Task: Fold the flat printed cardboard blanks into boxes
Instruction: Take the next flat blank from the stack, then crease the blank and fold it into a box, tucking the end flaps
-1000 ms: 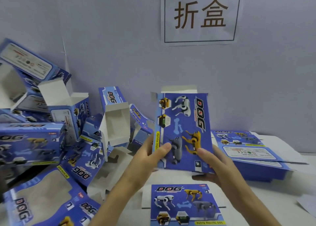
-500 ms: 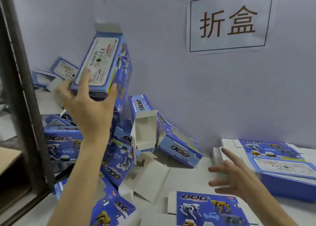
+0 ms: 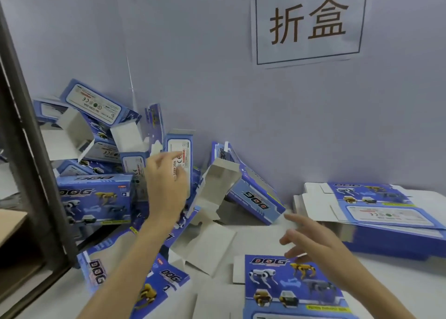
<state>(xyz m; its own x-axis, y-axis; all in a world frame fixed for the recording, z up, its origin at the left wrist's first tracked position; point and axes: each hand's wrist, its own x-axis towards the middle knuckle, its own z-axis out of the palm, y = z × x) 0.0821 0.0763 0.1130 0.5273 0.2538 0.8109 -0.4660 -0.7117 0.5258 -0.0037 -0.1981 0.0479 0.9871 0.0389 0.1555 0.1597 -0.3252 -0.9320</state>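
Both hands hold nothing: my left hand [image 3: 166, 185], fingers loose, hangs before an upright folded box [image 3: 184, 140] in the pile [image 3: 96, 198]; my right hand [image 3: 312, 245], fingers spread, hovers above a flat blank [image 3: 272, 292] on the table [image 3: 398, 272].

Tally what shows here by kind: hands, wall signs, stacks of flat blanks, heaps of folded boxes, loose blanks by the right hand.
Bare hands: 2, left hand, right hand
White paper wall sign: 1
Stack of flat blue printed cardboard blanks: 1
Heap of folded blue cardboard boxes: 1, boxes too overlapped to count
Single flat blue printed blank: 1
Total: 6
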